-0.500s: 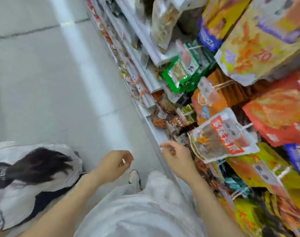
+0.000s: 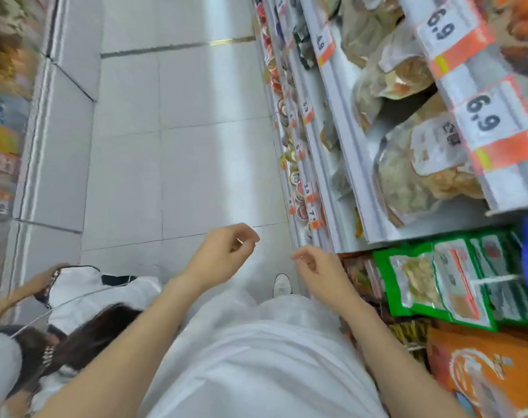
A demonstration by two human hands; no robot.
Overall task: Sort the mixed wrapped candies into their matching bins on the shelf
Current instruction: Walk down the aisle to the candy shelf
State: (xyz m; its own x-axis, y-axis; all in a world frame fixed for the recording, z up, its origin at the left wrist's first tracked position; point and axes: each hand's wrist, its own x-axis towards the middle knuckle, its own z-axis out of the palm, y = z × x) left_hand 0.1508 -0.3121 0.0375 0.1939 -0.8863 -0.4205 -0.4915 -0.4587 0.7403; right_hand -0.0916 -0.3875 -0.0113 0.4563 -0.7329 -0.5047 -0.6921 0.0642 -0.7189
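Retreat from the shelf [image 2: 344, 152] is the change: the right hand [image 2: 317, 267], loosely curled and empty, now hangs clear of the packets [image 2: 431, 282] at 3 o'clock, the left hand [image 2: 223, 251] curls round a pale speck I cannot identify, and seeming candies [image 2: 295, 177] at 1 o'clock await sorting.

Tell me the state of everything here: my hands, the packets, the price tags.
Left hand, fingers curled above the floor; unclear if it pinches anything.
Right hand, loosely curled, nothing seen in it, beside the shelf.
Green packets, sealed, hanging on a peg.
Price tags, fixed along the shelf.
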